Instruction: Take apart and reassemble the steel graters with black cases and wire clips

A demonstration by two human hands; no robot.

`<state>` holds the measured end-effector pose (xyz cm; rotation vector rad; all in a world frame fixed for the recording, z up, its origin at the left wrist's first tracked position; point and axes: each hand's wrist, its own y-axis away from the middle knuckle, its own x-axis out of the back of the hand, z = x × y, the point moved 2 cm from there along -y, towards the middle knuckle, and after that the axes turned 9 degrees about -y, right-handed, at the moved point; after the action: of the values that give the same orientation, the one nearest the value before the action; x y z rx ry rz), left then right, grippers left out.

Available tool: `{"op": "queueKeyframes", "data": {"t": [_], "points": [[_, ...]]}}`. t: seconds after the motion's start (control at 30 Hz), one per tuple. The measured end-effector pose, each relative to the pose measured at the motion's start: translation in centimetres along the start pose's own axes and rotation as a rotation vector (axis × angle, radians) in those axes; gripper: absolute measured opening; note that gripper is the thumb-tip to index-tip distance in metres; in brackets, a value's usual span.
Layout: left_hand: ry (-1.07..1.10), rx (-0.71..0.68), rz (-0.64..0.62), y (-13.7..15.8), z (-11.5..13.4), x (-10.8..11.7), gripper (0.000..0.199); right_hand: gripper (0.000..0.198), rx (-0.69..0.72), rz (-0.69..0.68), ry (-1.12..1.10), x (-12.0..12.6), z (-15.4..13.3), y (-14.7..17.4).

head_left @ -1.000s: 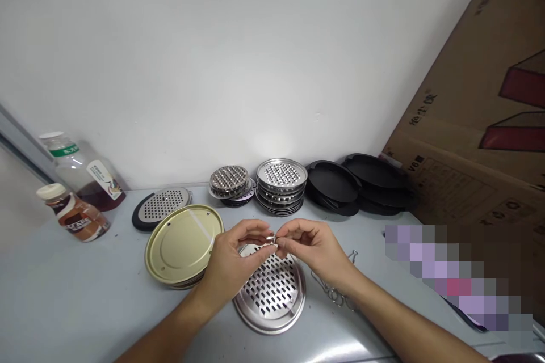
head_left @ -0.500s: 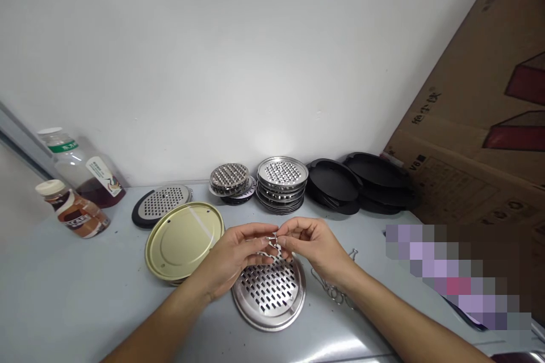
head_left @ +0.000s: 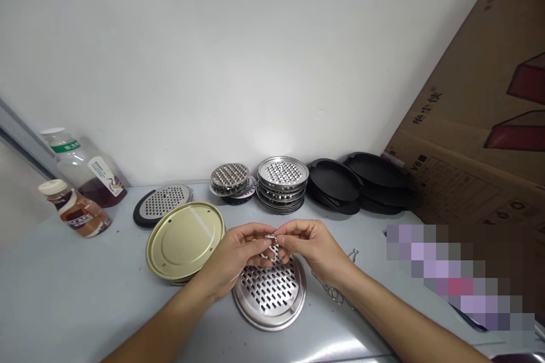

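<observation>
My left hand [head_left: 244,247] and my right hand [head_left: 305,244] meet over a round perforated metal grater plate [head_left: 272,289] lying on the table. Between their fingertips both pinch a small shiny metal wire piece [head_left: 271,237]; its exact shape is partly hidden by the fingers. The grater plate's upper edge is covered by my hands. Several looped metal wire pieces [head_left: 335,295] lie just right of the plate, partly behind my right wrist. Left of my left hand sits a stack of gold-coloured round lids [head_left: 183,244].
Along the wall stand two stacks of grater plates [head_left: 230,177] [head_left: 283,173], black round trays [head_left: 334,181] and a black-rimmed grater disc [head_left: 164,202]. Two bottles [head_left: 80,215] [head_left: 102,181] are at far left. A large cardboard box [head_left: 464,142] rises at right.
My fingertips have shifted slightly around the small metal wire piece, which now lies more level between them. The other things stay where they were.
</observation>
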<state>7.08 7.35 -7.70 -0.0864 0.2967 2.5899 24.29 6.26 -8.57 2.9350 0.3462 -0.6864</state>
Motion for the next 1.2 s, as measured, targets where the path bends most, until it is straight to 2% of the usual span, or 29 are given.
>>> {"op": "queueKeyframes", "data": {"t": [0.3,0.4,0.53,0.63,0.83,0.97,1.1,1.2], "points": [[-0.019,-0.015,0.062,-0.1,-0.3,0.1,0.017,0.029,-0.061,0.022,-0.078,-0.2,0.2,-0.1],[-0.149,-0.095,0.103,0.0,0.2,0.2,0.014,0.034,-0.095,-0.011,-0.068,-0.1,0.4,0.0],[-0.348,-0.22,0.129,0.1,0.6,0.1,0.015,0.036,-0.074,-0.043,0.089,-0.1,0.4,0.2],[-0.417,-0.246,0.166,0.0,0.4,0.1,0.018,0.037,-0.046,-0.044,0.175,-0.1,0.2,0.2],[-0.516,-0.327,0.257,0.0,-0.1,0.3,0.019,0.035,-0.08,-0.099,0.171,-0.4,0.0,0.3],[-0.516,-0.31,0.247,0.0,-0.2,0.1,0.02,0.034,-0.071,-0.115,0.178,-0.5,0.3,0.3],[-0.456,-0.279,0.235,0.1,0.0,-0.3,0.019,0.036,-0.171,-0.107,0.113,-0.1,0.4,0.0],[-0.409,-0.227,0.216,0.2,0.2,-0.2,0.019,0.036,-0.218,-0.136,0.199,1.0,-1.0,-0.1]]}}
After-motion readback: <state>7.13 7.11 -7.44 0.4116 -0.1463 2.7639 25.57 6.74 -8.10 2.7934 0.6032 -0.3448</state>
